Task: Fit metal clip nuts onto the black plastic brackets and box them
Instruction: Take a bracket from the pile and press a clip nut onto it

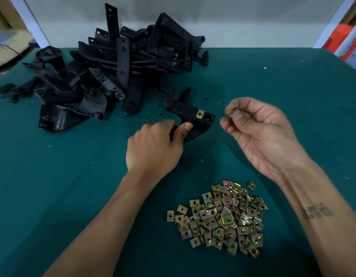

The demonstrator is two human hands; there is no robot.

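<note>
A desk (53, 186) covered in dark teal felt filled the view, its cloth flecked with pale slivers and black crumbs. A plain white wall (233, 23) closed it off at the back, beyond both hands, with white uprights at either side; cardboard cartons (5, 47) stood blurred off to the far left and something orange (343, 39) showed past the right upright.

Beyond and to the left of the left hand (153, 148) lay a big loose heap of black brackets (117, 66), some leaning against the wall. Near the body, between the two forearms and below the right hand (261, 134), sat a pile of clip nuts (223, 218), brass-coloured and square.

The left hand gripped one bracket (193, 118) on the desk, fingers curled over its near edge and the thumb pressed on top. That bracket reached from the hand toward the heap, and a fitted clip nut (200, 113) sat on its arm, just above the thumb, beside a round hole.

The right hand hovered palm-up just right of the bracket, apart from it, fingers curled inward and pinching a single clip nut (231, 113) at the fingertips.
</note>
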